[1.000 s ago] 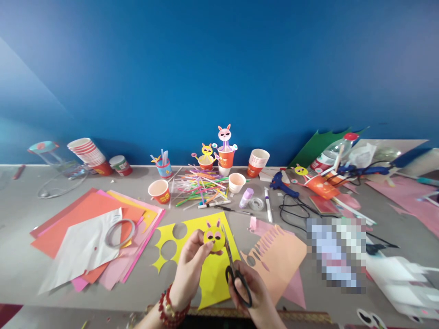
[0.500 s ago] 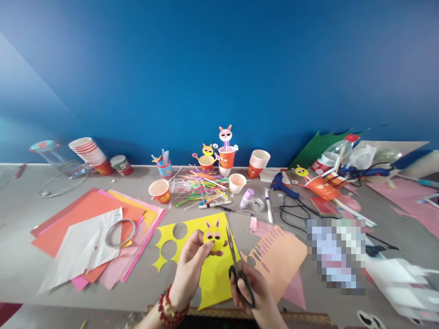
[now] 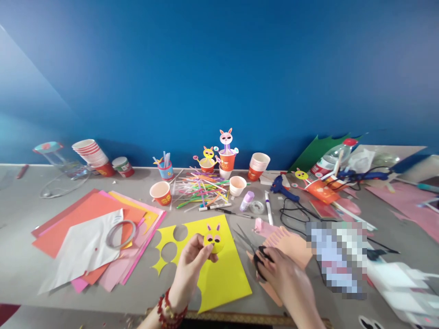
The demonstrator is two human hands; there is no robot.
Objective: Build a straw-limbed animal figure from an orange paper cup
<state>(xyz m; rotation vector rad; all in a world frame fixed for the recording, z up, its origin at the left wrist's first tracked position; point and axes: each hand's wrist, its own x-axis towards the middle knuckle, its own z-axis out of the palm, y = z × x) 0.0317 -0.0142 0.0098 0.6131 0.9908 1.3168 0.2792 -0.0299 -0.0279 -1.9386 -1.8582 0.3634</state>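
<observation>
Between thumb and fingers, my left hand (image 3: pixel 195 260) pinches a round yellow paper rabbit face (image 3: pixel 214 240) with purple-centred ears and dark eyes. It is held above a yellow paper sheet (image 3: pixel 228 274) that has round holes cut along its left side. My right hand (image 3: pixel 279 269) is closed on black-handled scissors (image 3: pixel 259 258), blades slightly apart and pointing up-left. The scissors are low over a peach paper sheet (image 3: pixel 295 246) with a row of cut slits, part of it hidden by the hand.
Coloured paper sheets (image 3: pixel 85 219) and a tape roll (image 3: pixel 120 234) lie left. Behind are loose straws (image 3: pixel 202 187), paper cups (image 3: pixel 161 193), a glue stick (image 3: pixel 247 201) and a marker (image 3: pixel 268 208). Right of these lie a blue glue gun (image 3: pixel 284 188) with its cord and a plastic bottle (image 3: pixel 334 157).
My right hand has moved right with the scissors, away from the rabbit face and over the peach paper. My left hand stays in place, still pinching the face.
</observation>
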